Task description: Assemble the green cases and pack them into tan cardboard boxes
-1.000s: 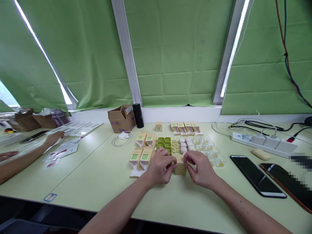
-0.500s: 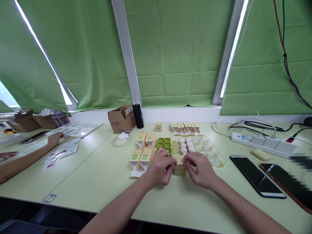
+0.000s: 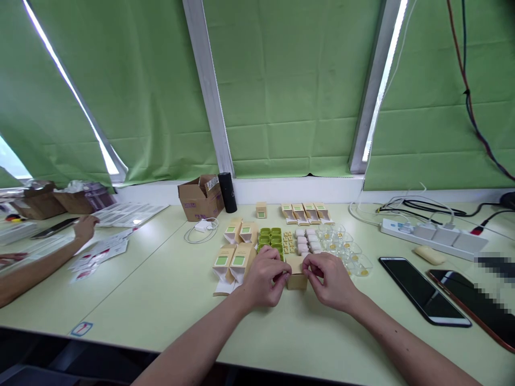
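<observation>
A small brown cardboard box [image 3: 296, 280] stands on the table between my hands. My left hand [image 3: 266, 276] pinches the left end of its top edge, and my right hand [image 3: 330, 279] pinches the right end. Left of my left hand are open window boxes [image 3: 236, 261] with white flaps out. Behind my hands stand green square cups [image 3: 270, 238], small gold-coloured pieces [image 3: 288, 242], pale pinkish blocks [image 3: 308, 240] and clear plastic cups [image 3: 346, 246] with yellow spots. My fingers partly cover the nearest of these.
Further back are a closed small box [image 3: 261, 209], more open boxes [image 3: 308, 213], a carton [image 3: 200, 197] and a black bottle [image 3: 227, 192]. On the right lie phones [image 3: 424, 289] and a power strip [image 3: 434, 236]. At left, another person's hand [image 3: 86, 228] is over papers.
My hands stay at the box's top edge with almost no movement. The other person's hand at left has shifted a little to the left.
</observation>
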`<state>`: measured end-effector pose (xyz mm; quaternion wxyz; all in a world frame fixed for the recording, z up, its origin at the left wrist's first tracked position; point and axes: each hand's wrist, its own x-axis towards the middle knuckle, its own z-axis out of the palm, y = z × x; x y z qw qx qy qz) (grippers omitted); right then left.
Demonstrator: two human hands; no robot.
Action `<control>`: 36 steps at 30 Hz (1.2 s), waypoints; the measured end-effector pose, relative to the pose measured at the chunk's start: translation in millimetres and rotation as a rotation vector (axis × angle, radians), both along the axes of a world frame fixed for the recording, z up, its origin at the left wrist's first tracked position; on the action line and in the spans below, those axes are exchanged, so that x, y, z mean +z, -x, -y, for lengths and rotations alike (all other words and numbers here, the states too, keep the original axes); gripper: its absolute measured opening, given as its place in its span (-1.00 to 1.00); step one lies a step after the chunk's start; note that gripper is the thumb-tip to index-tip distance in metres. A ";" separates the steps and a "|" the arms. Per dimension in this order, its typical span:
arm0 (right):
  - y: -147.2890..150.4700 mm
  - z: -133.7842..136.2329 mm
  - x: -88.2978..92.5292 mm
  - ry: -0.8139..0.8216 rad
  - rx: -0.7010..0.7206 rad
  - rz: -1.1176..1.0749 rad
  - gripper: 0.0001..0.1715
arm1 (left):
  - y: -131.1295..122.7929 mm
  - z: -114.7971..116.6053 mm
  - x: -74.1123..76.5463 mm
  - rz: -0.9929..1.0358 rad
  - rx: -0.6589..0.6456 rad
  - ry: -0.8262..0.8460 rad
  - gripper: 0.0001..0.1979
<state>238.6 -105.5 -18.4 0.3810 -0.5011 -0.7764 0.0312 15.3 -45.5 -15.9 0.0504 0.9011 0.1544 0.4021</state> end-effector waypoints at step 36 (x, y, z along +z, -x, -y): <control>-12.1 2.3 4.6 0.039 0.060 0.176 -0.59 | -3.2 -4.1 -3.3 -0.079 0.328 0.035 -0.63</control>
